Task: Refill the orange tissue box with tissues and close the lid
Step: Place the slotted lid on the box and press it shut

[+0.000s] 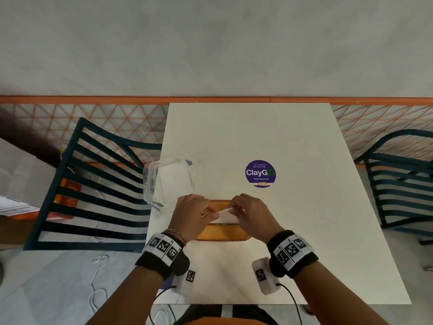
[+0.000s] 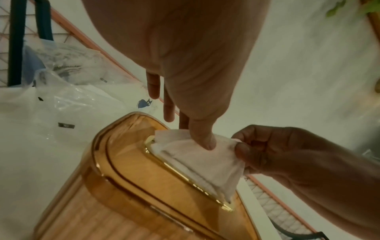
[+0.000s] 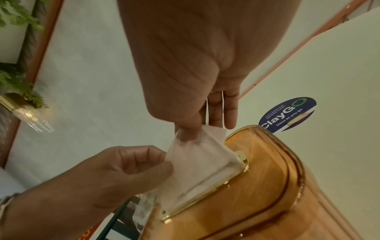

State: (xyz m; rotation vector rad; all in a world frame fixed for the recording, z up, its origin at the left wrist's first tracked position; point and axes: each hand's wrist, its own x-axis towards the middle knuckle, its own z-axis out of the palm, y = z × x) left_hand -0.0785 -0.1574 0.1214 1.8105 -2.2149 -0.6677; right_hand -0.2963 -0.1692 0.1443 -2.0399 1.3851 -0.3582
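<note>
The orange translucent tissue box (image 1: 222, 233) stands on the white table (image 1: 281, 137) in front of me, its lid down. A white tissue (image 1: 226, 213) sticks up through the gold-rimmed slot in the lid. My left hand (image 1: 212, 214) pinches the tissue's left end and my right hand (image 1: 235, 208) pinches its right end, both just above the lid. The left wrist view shows my left thumb on the tissue (image 2: 197, 159) over the box (image 2: 144, 186). The right wrist view shows my right hand pinching the tissue (image 3: 197, 162) at its top corner, above the box (image 3: 257, 186).
A clear plastic tissue wrapper (image 1: 171, 181) lies at the table's left edge, behind my left hand. A purple ClayGo sticker (image 1: 260, 173) marks the table beyond the box. Dark slatted chairs stand at the left (image 1: 93, 191) and right (image 1: 403, 179). A wall closes the far side.
</note>
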